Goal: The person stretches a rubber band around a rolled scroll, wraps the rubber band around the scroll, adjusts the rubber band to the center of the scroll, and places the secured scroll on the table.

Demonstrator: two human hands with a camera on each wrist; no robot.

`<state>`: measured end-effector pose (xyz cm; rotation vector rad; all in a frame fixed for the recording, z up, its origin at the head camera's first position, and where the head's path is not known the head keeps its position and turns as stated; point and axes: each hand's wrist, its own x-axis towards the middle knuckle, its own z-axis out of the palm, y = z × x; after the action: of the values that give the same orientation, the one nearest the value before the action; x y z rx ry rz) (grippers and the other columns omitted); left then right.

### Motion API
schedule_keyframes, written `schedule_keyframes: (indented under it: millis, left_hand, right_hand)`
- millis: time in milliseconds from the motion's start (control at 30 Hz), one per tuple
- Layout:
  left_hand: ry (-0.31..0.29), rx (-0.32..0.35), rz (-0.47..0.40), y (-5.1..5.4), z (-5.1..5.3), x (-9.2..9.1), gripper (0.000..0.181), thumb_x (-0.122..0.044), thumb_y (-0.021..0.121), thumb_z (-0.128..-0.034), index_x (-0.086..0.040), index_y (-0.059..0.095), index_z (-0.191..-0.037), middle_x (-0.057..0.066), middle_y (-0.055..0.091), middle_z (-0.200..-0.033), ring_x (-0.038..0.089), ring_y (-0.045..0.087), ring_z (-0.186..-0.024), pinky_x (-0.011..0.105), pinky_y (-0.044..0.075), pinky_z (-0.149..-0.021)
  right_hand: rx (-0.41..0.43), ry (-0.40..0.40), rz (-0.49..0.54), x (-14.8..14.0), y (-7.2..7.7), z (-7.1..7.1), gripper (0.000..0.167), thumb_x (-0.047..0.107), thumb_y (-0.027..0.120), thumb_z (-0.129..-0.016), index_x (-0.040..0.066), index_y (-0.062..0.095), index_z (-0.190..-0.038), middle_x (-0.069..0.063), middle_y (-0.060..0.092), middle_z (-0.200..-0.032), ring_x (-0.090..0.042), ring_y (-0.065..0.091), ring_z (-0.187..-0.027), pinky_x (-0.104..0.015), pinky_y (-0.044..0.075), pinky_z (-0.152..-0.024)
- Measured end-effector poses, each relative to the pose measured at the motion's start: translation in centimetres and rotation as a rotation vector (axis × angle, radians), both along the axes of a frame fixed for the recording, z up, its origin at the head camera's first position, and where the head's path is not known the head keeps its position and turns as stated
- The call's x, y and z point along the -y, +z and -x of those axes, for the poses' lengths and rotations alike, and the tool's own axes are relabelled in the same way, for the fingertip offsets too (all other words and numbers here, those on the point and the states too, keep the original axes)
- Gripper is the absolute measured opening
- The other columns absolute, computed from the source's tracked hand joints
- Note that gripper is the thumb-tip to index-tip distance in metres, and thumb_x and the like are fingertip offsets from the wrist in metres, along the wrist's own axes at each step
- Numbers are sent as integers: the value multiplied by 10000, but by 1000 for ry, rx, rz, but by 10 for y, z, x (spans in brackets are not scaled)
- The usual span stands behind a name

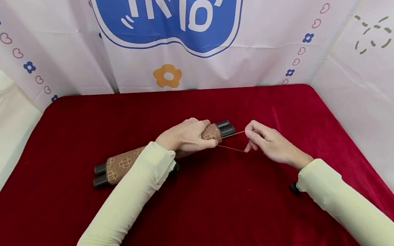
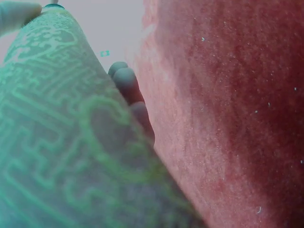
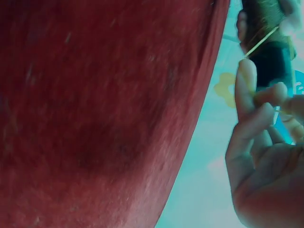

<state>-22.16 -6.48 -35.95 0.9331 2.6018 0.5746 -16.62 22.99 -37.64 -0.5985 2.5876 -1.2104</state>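
Observation:
A rolled scroll (image 1: 125, 163) lies slantwise on the table, brown with gold patterns and two black rod ends at each side. My left hand (image 1: 191, 136) grips it from above near its right end; curled fingertips (image 2: 126, 80) show beyond its edge in the left wrist view. My right hand (image 1: 270, 145), off the scroll's right end, holds a thin yellowish loop of cord (image 1: 231, 135). Its two strands spread from the scroll, by my left thumb, to my right fingers. Whether the cord is elastic, I cannot tell. In the right wrist view one strand (image 3: 261, 43) reaches a raised fingertip.
Dark red velvet cloth (image 1: 228, 208) covers the table. A white printed curtain (image 1: 78, 71) stands along its back edge, with more white sheeting (image 1: 379, 90) at the right side. Small black devices (image 1: 294, 188) sit at both wrists.

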Motion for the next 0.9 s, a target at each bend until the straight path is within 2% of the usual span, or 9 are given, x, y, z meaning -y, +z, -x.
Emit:
schedule_keyframes:
  millis: [67, 200, 333, 467, 633, 800, 900]
  left_hand:
    - [-18, 2, -11, 0, 0, 1, 343, -503, 571, -869, -189, 575, -1006, 12, 640, -862, 154, 595, -718, 304, 484, -678]
    - [-53, 1, -29, 2, -1, 3, 340, -505, 564, -883, -180, 574, -985, 6, 622, -838, 141, 569, -698, 295, 465, -663]
    - [-72, 7, -40, 2, -3, 3, 336, -512, 567, -890, -186, 573, -972, 0, 620, -823, 134, 562, -689, 294, 461, -658]
    - [-91, 24, -46, 3, -5, 2, 331, -509, 571, -893, -187, 574, -972, -3, 623, -829, 129, 565, -689, 291, 467, -655]
    - [-100, 36, -54, 4, -7, 2, 328, -507, 577, -896, -187, 579, -967, -4, 631, -819, 125, 570, -671, 287, 472, -641]
    - [-136, 46, -71, 6, -12, 2, 324, -497, 591, -900, -188, 590, -996, -11, 652, -829, 115, 595, -662, 281, 496, -630]
    - [-156, 52, -87, 10, -17, 1, 323, -486, 601, -897, -184, 590, -1010, -11, 658, -837, 118, 608, -663, 285, 509, -626]
  right_hand:
    - [-60, -5, -14, 0, -1, 3, 259, 339, 436, -1148, 99, 530, -1117, -166, 587, -802, -108, 777, -904, -296, 471, -799]
    - [-178, -6, -10, 1, -1, 10, 174, 276, 448, -1147, 130, 544, -1139, -152, 585, -758, -74, 774, -803, -280, 492, -773]
    - [-300, 10, -49, 7, 4, 19, 120, 232, 462, -1141, 154, 554, -1139, -125, 607, -736, -32, 756, -731, -272, 474, -644]
    - [-399, 20, -125, 15, 16, 26, 91, 227, 488, -1130, 187, 566, -1153, -21, 664, -692, -50, 732, -674, -286, 401, -520]
    - [-448, 44, -207, 27, 27, 33, 114, 288, 506, -1124, 214, 580, -1169, 94, 690, -633, -138, 673, -611, -305, 430, -529]
    - [-440, 48, -262, 37, 29, 41, 140, 319, 511, -1122, 221, 596, -1175, 58, 633, -584, -75, 601, -531, -327, 443, -541]
    - [-420, 56, -277, 42, 29, 46, 155, 331, 520, -1118, 222, 612, -1176, 40, 580, -634, -92, 549, -547, -333, 442, -584]
